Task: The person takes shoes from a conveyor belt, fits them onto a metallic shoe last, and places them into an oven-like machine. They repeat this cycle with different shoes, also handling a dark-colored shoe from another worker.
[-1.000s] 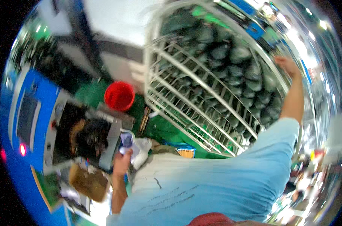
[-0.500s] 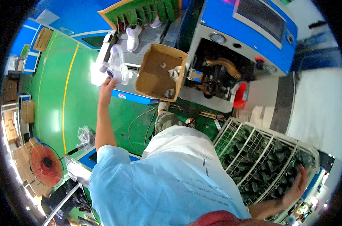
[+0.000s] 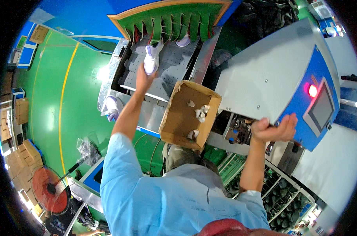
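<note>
- Gripping a white shoe (image 3: 151, 59) by the curtain (image 3: 166, 28), over the conveyor (image 3: 134, 67), your left hand (image 3: 145, 78) could topple it by releasing off-balance.
- Your forearm (image 3: 128, 112), sweeping back, could knock the second shoe (image 3: 114, 105) down.
- Your right hand (image 3: 273, 129), loosely open, could bump the machine (image 3: 261, 74) if you turn.

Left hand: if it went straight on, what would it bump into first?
The left hand would first meet the white shoe; beyond it, probably the green strip curtain, though depth is unclear.
</note>
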`<act>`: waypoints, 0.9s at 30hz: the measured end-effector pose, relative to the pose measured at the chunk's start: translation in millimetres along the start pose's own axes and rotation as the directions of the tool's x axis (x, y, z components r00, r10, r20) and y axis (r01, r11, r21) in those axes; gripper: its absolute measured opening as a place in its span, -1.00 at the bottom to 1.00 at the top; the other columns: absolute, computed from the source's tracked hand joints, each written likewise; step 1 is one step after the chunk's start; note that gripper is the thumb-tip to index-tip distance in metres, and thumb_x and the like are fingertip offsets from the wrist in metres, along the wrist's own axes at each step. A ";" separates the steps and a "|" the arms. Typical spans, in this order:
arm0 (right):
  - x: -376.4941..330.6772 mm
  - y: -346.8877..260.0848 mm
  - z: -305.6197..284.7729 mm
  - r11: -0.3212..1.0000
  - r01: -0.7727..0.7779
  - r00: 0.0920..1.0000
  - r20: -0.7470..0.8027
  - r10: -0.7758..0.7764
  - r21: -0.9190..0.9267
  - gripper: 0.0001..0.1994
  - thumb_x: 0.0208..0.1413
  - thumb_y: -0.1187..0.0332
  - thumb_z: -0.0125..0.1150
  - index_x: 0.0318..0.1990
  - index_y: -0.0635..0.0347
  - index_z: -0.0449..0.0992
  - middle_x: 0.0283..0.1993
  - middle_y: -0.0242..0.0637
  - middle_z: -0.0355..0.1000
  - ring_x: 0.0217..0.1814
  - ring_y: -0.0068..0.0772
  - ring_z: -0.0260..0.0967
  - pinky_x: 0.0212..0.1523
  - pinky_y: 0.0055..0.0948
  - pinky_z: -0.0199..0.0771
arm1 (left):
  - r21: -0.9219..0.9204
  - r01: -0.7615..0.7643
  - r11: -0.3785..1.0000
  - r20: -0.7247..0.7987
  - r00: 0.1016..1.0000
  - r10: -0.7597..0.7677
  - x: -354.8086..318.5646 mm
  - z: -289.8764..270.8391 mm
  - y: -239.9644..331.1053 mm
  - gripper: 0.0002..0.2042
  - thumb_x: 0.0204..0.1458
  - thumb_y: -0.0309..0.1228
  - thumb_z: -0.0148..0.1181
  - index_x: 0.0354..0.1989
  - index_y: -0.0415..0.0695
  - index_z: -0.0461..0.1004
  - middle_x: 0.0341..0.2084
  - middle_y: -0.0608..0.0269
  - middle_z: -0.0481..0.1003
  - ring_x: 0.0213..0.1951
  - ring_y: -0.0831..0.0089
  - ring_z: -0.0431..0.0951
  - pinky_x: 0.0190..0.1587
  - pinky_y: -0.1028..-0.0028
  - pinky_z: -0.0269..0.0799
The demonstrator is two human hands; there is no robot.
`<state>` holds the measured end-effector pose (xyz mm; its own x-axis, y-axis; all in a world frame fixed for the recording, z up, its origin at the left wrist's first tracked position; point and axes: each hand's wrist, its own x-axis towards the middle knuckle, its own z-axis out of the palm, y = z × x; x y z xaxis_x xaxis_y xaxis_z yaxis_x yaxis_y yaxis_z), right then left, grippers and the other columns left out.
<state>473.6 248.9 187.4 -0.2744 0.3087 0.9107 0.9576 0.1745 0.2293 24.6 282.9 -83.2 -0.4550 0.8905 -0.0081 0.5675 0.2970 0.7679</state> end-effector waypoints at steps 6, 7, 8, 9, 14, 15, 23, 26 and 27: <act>-2.3 5.4 7.1 0.992 0.127 0.992 -0.004 -0.127 -0.026 -0.35 0.31 -0.09 -0.11 0.25 0.36 0.33 0.29 0.07 0.35 0.32 0.06 0.27 0.33 -0.03 0.11 | 0.039 0.330 0.943 -0.217 0.924 -0.314 117.2 84.9 -24.0 -0.44 -0.18 -0.14 0.54 -0.08 -0.22 0.49 -0.17 -0.12 0.63 -0.07 -0.11 0.62 0.00 0.11 0.51; -5.1 5.2 6.4 0.994 0.108 0.994 0.009 -0.107 -0.034 -0.34 0.31 -0.10 -0.12 0.26 0.36 0.32 0.30 0.07 0.34 0.33 0.05 0.25 0.34 -0.04 0.10 | 0.096 0.288 0.953 -0.154 0.950 -0.271 114.3 83.2 -16.8 -0.45 -0.17 -0.13 0.52 -0.08 -0.23 0.51 -0.20 -0.07 0.64 -0.12 -0.03 0.64 -0.04 0.14 0.52; -10.4 7.6 4.0 0.995 0.091 0.996 0.021 -0.090 -0.036 -0.33 0.31 -0.10 -0.14 0.27 0.35 0.30 0.31 0.08 0.32 0.35 0.04 0.23 0.35 -0.05 0.09 | 0.149 0.245 0.958 -0.091 0.968 -0.234 107.0 75.8 -13.6 -0.46 -0.17 -0.13 0.51 -0.08 -0.23 0.52 -0.23 -0.02 0.65 -0.16 0.04 0.67 -0.08 0.18 0.54; -18.9 11.4 1.0 0.998 0.054 0.997 0.054 -0.052 -0.042 -0.29 0.28 -0.20 -0.15 0.28 0.29 0.30 0.28 0.07 0.34 0.36 0.09 0.24 0.38 0.06 0.05 | -0.014 0.310 0.951 0.083 0.948 -0.307 95.0 57.2 -2.1 -0.47 -0.14 -0.15 0.48 -0.06 -0.25 0.52 -0.25 0.03 0.65 -0.17 0.15 0.67 -0.09 0.23 0.54; 17.2 -9.3 -30.2 0.995 -0.048 0.989 0.143 0.035 0.088 -0.41 0.29 0.04 0.10 0.27 0.37 0.33 0.32 0.05 0.33 0.44 0.07 0.18 0.45 0.07 -0.02 | -0.886 0.286 0.365 0.277 0.958 -0.080 -44.1 -25.7 43.7 -0.51 -0.03 -0.49 0.40 0.11 -0.32 0.44 -0.19 0.16 0.63 -0.15 0.29 0.66 0.01 0.25 0.56; 27.0 -12.3 -48.3 0.975 -0.153 0.942 0.322 0.096 0.159 -0.41 0.24 0.12 0.17 0.28 0.39 0.33 0.36 0.06 0.31 0.48 0.10 0.14 0.49 0.10 -0.11 | -0.874 0.358 0.328 0.348 0.933 -0.092 -77.1 -43.2 74.4 -0.43 -0.03 -0.52 0.39 0.20 -0.30 0.36 -0.09 0.13 0.59 -0.09 0.26 0.64 0.05 0.22 0.56; -56.2 -26.7 -160.2 -0.530 -0.835 0.230 0.969 -0.093 0.147 -0.05 -0.09 0.41 0.45 0.50 0.23 0.07 0.35 -0.04 0.32 0.36 -0.12 0.33 0.36 -0.11 0.31 | -0.701 0.614 0.364 0.702 0.501 0.507 -293.3 -71.2 243.8 0.41 -0.50 -0.17 0.78 0.55 -0.16 -0.16 0.45 0.23 0.12 0.45 0.38 0.04 0.48 0.27 -0.04; -39.5 8.8 -182.2 -0.733 -0.657 -0.035 0.978 -0.205 -0.177 -0.25 0.00 0.48 0.28 0.42 0.23 0.19 0.19 -0.03 0.45 0.11 -0.11 0.54 0.11 -0.22 0.62 | -0.581 0.390 0.715 0.804 0.413 0.428 -303.5 -86.2 283.6 0.15 -0.33 -0.39 0.72 0.49 -0.19 0.06 0.33 0.22 0.32 0.31 0.37 0.31 0.37 0.30 0.20; -46.0 17.8 -188.8 -0.781 -0.491 -0.140 0.920 -0.366 -0.386 -0.31 0.03 0.45 0.26 0.37 0.26 0.24 0.15 -0.01 0.46 0.08 -0.10 0.55 0.07 -0.21 0.65 | -0.545 0.314 0.778 0.821 0.389 0.418 -308.9 -81.5 284.4 -0.03 -0.22 -0.44 0.65 0.42 -0.20 0.17 0.20 0.20 0.42 0.19 0.40 0.41 0.23 0.37 0.35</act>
<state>519.9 61.3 214.4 -0.3935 0.7530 -0.5275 -0.5792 -0.6486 -0.4938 270.7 64.2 190.0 0.6237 0.7534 -0.2081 -0.0755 0.3232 0.9433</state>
